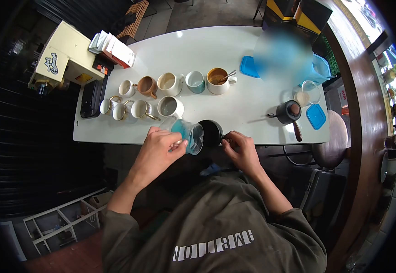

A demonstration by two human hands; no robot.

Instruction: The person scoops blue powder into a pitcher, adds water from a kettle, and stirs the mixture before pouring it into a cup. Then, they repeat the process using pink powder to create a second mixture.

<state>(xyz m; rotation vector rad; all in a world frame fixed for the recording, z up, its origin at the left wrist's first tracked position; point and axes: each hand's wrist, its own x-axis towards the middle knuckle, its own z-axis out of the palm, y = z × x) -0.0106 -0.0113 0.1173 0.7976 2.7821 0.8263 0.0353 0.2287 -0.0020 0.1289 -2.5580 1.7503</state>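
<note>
My left hand (161,150) is closed round the handle of a clear jug (192,135), through which a blue tint shows. The jug is tilted, its mouth towards a black mug (211,133) at the table's front edge. On the mug's right side, my right hand (242,151) pinches its handle. Whether liquid passes between the two vessels I cannot make out. Just behind the jug stands a white mug (176,108) with a greyish inside. Further back, a white mug (217,86) has a brown inside and a spoon (229,76) leaning in it.
Several cups, including a brown mug (147,85) and a teal-and-white cup (195,82), stand on the white table (234,109). A cream machine (66,54) is at left. On the right are a dark pot (289,112) with a wooden handle, a blue lid (316,117) and a clear container (311,92).
</note>
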